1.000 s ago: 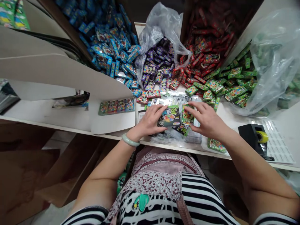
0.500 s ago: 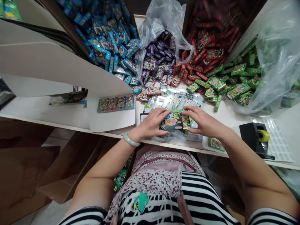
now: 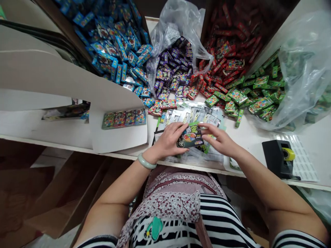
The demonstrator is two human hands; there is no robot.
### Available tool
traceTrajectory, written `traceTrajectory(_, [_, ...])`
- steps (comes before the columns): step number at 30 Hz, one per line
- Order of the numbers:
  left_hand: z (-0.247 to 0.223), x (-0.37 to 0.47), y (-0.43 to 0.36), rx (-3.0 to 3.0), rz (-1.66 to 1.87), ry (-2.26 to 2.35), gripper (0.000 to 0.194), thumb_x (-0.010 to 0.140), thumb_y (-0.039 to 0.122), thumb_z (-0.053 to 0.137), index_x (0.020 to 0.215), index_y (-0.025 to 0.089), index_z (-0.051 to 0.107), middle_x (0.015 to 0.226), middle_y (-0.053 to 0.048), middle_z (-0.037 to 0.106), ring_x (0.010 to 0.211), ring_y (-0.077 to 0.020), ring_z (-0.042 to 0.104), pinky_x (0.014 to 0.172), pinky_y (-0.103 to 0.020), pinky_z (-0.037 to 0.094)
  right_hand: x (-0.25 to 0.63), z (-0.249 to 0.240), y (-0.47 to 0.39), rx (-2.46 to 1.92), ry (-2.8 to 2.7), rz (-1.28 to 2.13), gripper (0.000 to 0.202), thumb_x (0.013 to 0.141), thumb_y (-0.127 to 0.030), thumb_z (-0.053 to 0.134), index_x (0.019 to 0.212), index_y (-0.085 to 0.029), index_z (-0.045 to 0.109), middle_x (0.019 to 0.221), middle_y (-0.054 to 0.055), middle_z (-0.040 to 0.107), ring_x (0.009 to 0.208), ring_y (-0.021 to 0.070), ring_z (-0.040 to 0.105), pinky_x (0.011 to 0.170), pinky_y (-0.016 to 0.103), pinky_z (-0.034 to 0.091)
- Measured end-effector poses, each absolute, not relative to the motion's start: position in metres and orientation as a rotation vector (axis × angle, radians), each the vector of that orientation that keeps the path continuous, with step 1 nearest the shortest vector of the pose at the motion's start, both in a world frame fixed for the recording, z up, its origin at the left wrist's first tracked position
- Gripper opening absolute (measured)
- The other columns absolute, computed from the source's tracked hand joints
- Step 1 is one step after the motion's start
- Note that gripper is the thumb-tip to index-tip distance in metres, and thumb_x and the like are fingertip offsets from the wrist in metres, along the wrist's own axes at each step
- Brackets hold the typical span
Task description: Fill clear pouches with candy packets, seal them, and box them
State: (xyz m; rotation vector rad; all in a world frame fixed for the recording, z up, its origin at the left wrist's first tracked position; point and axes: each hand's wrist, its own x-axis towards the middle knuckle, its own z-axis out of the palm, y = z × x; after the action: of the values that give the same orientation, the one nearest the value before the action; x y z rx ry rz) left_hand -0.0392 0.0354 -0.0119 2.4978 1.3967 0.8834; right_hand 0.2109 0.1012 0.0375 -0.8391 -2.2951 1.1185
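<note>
Along the counter's [image 3: 247, 136] near edge, from the left, packs [image 3: 124, 118] lie on white card [image 3: 121, 137]; at the middle your left hand [image 3: 168, 140] holds the packet [image 3: 190, 136] over silver sleeves [image 3: 178, 116]; your right hand [image 3: 219, 138], fingers slightly spread, is at its right side, grip unclear; beyond stands the tape dispenser [image 3: 276, 158].

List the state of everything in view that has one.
Left hand: closed on packet
Right hand: fingers curled at packet's right edge; grip unclear
Packet: in left hand
Purple boxes: loose, heaped
Blue boxes: loose, heaped
Four-box strip: lying flat
Tape dispenser: loaded
Label sheet: flat
</note>
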Motion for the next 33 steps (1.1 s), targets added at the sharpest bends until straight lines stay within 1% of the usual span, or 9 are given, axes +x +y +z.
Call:
traceTrajectory(3, [-0.013, -0.045, 0.037, 2.489, 0.884, 1.405, 0.098, 0.08, 0.055, 0.072, 0.156, 0.02, 0.023, 0.133, -0.018, 0.051, 0.123, -0.0357, 0.052, 0.104, -0.054, 0.046, 0.202, 0.042, 0.127, -0.881, -2.347, 1.217, 0.04, 0.093, -0.039, 0.054, 0.129, -0.023, 0.061, 0.11, 0.008, 0.074, 0.096, 0.0224, 0.07, 0.088, 0.042, 0.054])
traceTrajectory(6, [-0.012, -0.053, 0.036, 2.488, 0.93, 1.467, 0.099, 0.08, 0.056, 0.071, 0.157, 0.02, 0.02, 0.132, -0.019, 0.05, 0.123, -0.0366, 0.052, 0.103, -0.056, 0.047, 0.183, 0.039, 0.184, -1.15, -2.296, 0.966, 0.032, 0.092, -0.038, 0.057, 0.115, -0.019, 0.069, 0.096, 0.007, 0.076, 0.09, 0.0232, 0.07, 0.085, 0.039, 0.052])
traceTrajectory(8, [-0.01, -0.056, 0.033, 2.48, 0.937, 1.485, 0.099, 0.081, 0.056, 0.071, 0.158, 0.021, 0.019, 0.132, -0.018, 0.049, 0.123, -0.0367, 0.051, 0.104, -0.056, 0.047, 0.163, 0.03, 0.228, -1.345, -2.356, 0.69, 0.026, 0.09, -0.031, 0.06, 0.108, -0.018, 0.072, 0.1, 0.009, 0.076, 0.094, 0.025, 0.069, 0.087, 0.038, 0.05])
traceTrajectory(10, [-0.008, -0.058, 0.031, 2.462, 0.923, 1.478, 0.099, 0.082, 0.055, 0.07, 0.158, 0.022, 0.017, 0.133, -0.018, 0.049, 0.123, -0.0363, 0.051, 0.104, -0.056, 0.047, 0.138, 0.019, 0.264, -1.49, -2.455, 0.574, 0.026, 0.091, -0.032, 0.06, 0.109, -0.018, 0.072, 0.111, 0.01, 0.075, 0.106, 0.0269, 0.067, 0.092, 0.037, 0.048])
traceTrajectory(15, [-0.004, -0.059, 0.027, 2.434, 0.927, 1.456, 0.1, 0.082, 0.055, 0.071, 0.158, 0.021, 0.016, 0.134, -0.019, 0.049, 0.123, -0.0357, 0.052, 0.102, -0.055, 0.049, 0.086, -0.009, 0.305, -1.912, -2.405, 0.611, 0.057, 0.086, -0.049, 0.068, 0.124, -0.007, 0.061, 0.127, 0.025, 0.065, 0.118, 0.0341, 0.062, 0.095, 0.04, 0.047])
traceTrajectory(17, [-0.004, -0.061, 0.026, 2.416, 0.919, 1.457, 0.1, 0.082, 0.055, 0.071, 0.158, 0.021, 0.016, 0.133, -0.019, 0.049, 0.123, -0.0354, 0.052, 0.102, -0.054, 0.05, 0.079, -0.017, 0.309, -2.014, -2.332, 0.654, 0.066, 0.083, -0.052, 0.07, 0.129, -0.007, 0.056, 0.132, 0.026, 0.062, 0.121, 0.0338, 0.06, 0.097, 0.04, 0.046])
traceTrajectory(22, [-0.005, -0.064, 0.028, 2.374, 0.932, 1.428, 0.1, 0.081, 0.055, 0.071, 0.158, 0.021, 0.017, 0.134, -0.019, 0.049, 0.124, -0.0351, 0.052, 0.103, -0.054, 0.05, 0.087, -0.027, 0.318, -1.997, -2.168, 0.83, 0.081, 0.067, -0.045, 0.085, 0.133, -0.014, 0.05, 0.137, 0.018, 0.059, 0.124, 0.0284, 0.059, 0.102, 0.035, 0.045])
traceTrajectory(28, [-0.004, -0.06, 0.029, 2.346, 0.939, 1.43, 0.1, 0.081, 0.057, 0.071, 0.158, 0.022, 0.017, 0.134, -0.018, 0.049, 0.123, -0.0349, 0.052, 0.102, -0.054, 0.05, 0.092, -0.039, 0.322, -1.859, -1.985, 0.878, 0.093, 0.049, -0.041, 0.093, 0.125, -0.019, 0.045, 0.13, 0.016, 0.059, 0.119, 0.0318, 0.058, 0.103, 0.045, 0.045])
traceTrajectory(33, [-0.005, -0.062, 0.028, 2.344, 0.925, 1.442, 0.101, 0.08, 0.059, 0.071, 0.158, 0.024, 0.017, 0.134, -0.018, 0.049, 0.124, -0.0354, 0.052, 0.103, -0.056, 0.05, 0.096, -0.049, 0.322, -1.654, -1.856, 0.888, 0.087, 0.05, -0.037, 0.091, 0.118, -0.018, 0.04, 0.113, 0.01, 0.06, 0.104, 0.0258, 0.061, 0.094, 0.042, 0.05])
